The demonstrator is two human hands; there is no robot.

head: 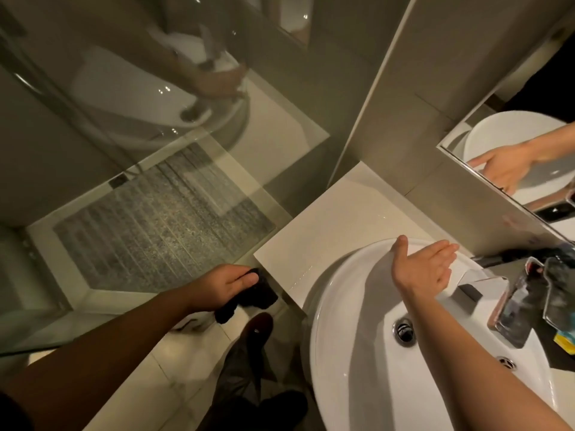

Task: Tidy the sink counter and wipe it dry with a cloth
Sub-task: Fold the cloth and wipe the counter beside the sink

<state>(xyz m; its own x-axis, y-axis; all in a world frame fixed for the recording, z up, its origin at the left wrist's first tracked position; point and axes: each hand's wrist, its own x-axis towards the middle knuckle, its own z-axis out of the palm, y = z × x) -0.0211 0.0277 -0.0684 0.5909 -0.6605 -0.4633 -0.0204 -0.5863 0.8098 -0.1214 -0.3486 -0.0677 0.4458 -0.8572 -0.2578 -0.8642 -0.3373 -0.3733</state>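
My left hand (228, 283) grips a black cloth (252, 298) just off the left front corner of the white counter (336, 225), below its edge. The cloth hangs bunched under my fingers. My right hand (423, 265) is flat and open, fingers together, resting on the far rim of the round white basin (339, 321). Small water drops show on the counter near the basin's left rim.
A chrome faucet (513, 303) stands at the right of the basin, with dark items and a yellow-blue object (564, 339) beside it. A mirror (529, 169) hangs at the right. A glass shower screen (124, 150) and tiled floor lie left.
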